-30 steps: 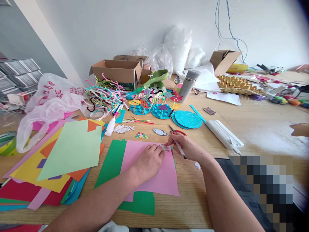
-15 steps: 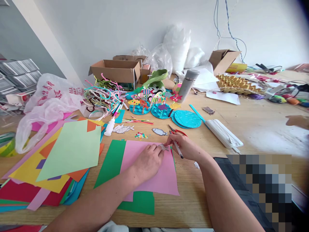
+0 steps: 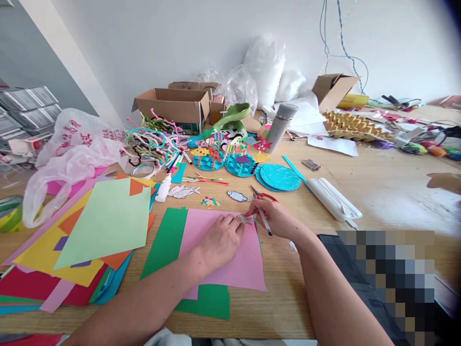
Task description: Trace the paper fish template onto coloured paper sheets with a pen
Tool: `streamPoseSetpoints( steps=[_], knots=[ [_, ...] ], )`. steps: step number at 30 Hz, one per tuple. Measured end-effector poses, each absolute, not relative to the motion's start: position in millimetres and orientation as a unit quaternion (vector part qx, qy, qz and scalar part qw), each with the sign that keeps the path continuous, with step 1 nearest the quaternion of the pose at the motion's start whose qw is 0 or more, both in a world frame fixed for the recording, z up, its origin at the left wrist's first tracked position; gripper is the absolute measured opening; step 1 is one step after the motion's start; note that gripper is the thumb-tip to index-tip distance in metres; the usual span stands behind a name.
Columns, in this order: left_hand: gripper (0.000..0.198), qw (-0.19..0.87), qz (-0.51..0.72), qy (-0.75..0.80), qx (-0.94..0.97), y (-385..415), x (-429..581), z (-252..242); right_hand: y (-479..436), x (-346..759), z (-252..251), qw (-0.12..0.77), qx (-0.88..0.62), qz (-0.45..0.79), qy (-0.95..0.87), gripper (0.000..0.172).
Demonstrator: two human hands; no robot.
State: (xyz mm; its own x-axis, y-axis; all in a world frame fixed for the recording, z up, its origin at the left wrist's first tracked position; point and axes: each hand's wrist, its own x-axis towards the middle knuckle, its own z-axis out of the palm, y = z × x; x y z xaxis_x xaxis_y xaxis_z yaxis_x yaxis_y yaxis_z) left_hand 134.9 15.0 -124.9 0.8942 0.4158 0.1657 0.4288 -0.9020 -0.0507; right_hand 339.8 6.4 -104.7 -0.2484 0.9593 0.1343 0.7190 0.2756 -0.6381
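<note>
My left hand (image 3: 224,239) lies on a pink sheet of paper (image 3: 230,275), its bent fingertips pressing a small white paper fish (image 3: 245,219) against it. The pink sheet rests on a green sheet (image 3: 163,247). In my right hand (image 3: 273,216) is a slim white pen (image 3: 265,223), its dark end pointing down toward me. My right fingertips meet the sheet beside the fish's tail; the pen's writing tip is hidden by them. Just beyond that hand lie red-handled scissors (image 3: 268,197). Another paper fish (image 3: 237,196) lies behind the pink sheet, left of the scissors.
Coloured paper (image 3: 108,221) is piled at left, near a white glue bottle (image 3: 164,188) and fish cutouts. Blue discs (image 3: 279,177), decorated fish pieces and a grey flask (image 3: 283,127) stand farther back. A white power strip (image 3: 333,198) lies right; another person's hand (image 3: 442,181) shows at the edge.
</note>
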Motion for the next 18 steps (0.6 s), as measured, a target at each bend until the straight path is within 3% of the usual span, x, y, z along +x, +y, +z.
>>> streamPoseSetpoints(
  steps=[12, 18],
  knots=[
    [0.032, 0.062, -0.063, -0.219, -0.972, 14, 135, -127, 9, 343, -107, 0.383, -0.622, 0.184, -0.658, 0.012],
    [0.033, 0.053, -0.057, -0.218, -0.973, 12, 135, -125, 4, 332, -92, 0.46, -0.568, 0.269, -0.627, 0.016]
  ],
)
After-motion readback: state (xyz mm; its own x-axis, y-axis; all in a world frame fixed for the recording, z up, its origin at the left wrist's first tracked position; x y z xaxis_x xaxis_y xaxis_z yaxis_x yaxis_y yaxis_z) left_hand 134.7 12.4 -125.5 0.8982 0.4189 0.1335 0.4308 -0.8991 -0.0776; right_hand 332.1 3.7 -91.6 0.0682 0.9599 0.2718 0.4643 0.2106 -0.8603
